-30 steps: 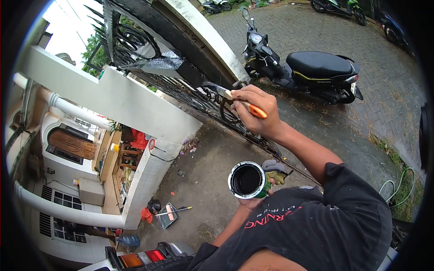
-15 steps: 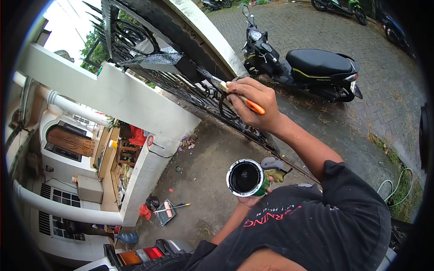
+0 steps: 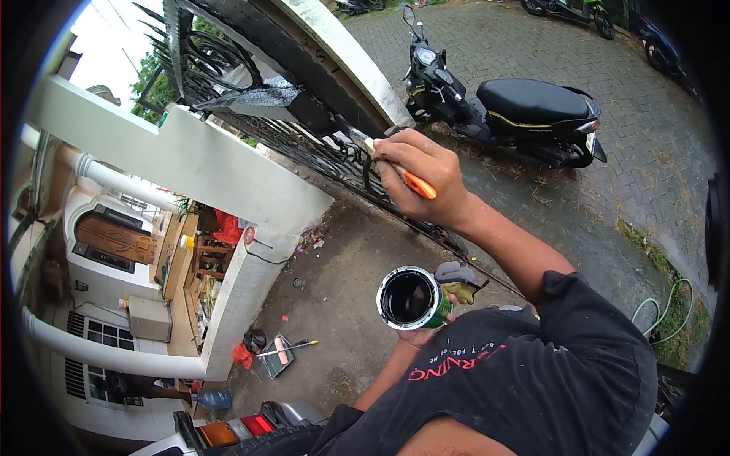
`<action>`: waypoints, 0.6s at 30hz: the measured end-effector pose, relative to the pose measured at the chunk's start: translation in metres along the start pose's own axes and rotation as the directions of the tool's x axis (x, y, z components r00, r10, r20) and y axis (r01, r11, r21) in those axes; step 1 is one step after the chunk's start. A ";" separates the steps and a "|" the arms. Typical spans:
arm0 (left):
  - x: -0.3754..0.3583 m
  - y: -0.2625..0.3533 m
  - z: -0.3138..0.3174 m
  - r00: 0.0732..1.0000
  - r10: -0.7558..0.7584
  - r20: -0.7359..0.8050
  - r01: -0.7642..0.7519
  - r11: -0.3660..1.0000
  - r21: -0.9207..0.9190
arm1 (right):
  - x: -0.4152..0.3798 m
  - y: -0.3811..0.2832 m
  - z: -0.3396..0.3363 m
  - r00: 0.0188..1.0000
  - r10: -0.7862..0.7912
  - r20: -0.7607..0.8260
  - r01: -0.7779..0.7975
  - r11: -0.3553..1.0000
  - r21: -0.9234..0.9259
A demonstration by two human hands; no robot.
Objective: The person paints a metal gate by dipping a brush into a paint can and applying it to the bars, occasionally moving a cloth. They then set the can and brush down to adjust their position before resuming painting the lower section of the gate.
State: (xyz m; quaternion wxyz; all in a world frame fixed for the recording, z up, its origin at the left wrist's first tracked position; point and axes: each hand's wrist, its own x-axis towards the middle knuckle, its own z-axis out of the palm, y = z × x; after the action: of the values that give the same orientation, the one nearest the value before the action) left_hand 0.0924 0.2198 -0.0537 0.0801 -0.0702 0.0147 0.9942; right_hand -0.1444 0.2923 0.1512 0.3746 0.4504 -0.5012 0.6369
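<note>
My right hand (image 3: 422, 173) is closed round a paintbrush (image 3: 420, 185) with an orange-tipped handle. Its bristles reach the dark metal gate (image 3: 308, 114), which has bars and curled ironwork. Wet-looking black paint shines on part of the gate's frame. Lower down, my left hand (image 3: 426, 332) holds an open can of black paint (image 3: 436, 305) from below and behind, so most of its fingers are hidden. White smears ring the can's rim, and a green label shows on its side.
A black scooter (image 3: 525, 114) stands beyond the gate on paving. To the left is a white wall (image 3: 228, 171). A paint tray (image 3: 278, 361) with a roller lies on the concrete ground. Beside the can is a grey and yellow-green shoe (image 3: 460, 283). A vehicle's tail light (image 3: 257, 425) shows at the bottom.
My right hand and the brush have shifted slightly left in view, with the bristles still at the gate. The whole scene has drifted a little left; the can stays in my left hand.
</note>
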 end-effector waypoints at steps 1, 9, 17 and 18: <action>-0.001 -0.001 0.000 1.000 -0.002 -0.001 0.002 1.000 -0.002 | -0.001 -0.003 0.004 0.999 -0.001 0.039 -0.001 0.998 0.061; 0.000 0.006 -0.003 1.000 -0.019 0.004 0.019 1.000 0.009 | -0.007 0.011 0.002 0.981 0.193 -0.022 -0.185 0.962 0.203; -0.001 0.004 -0.003 1.000 -0.020 -0.006 0.020 1.000 0.016 | 0.003 0.003 -0.003 0.961 0.277 -0.014 -0.262 0.924 0.279; 0.000 0.005 -0.002 1.000 -0.021 -0.001 0.021 0.999 0.025 | 0.003 0.008 -0.002 0.946 0.324 0.002 -0.312 0.910 0.273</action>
State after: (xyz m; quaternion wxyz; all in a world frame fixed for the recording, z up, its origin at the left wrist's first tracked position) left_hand 0.0922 0.2147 -0.0559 0.0915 -0.0697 0.0262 0.9930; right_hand -0.1530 0.2922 0.1513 0.2118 0.3956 -0.4683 0.7611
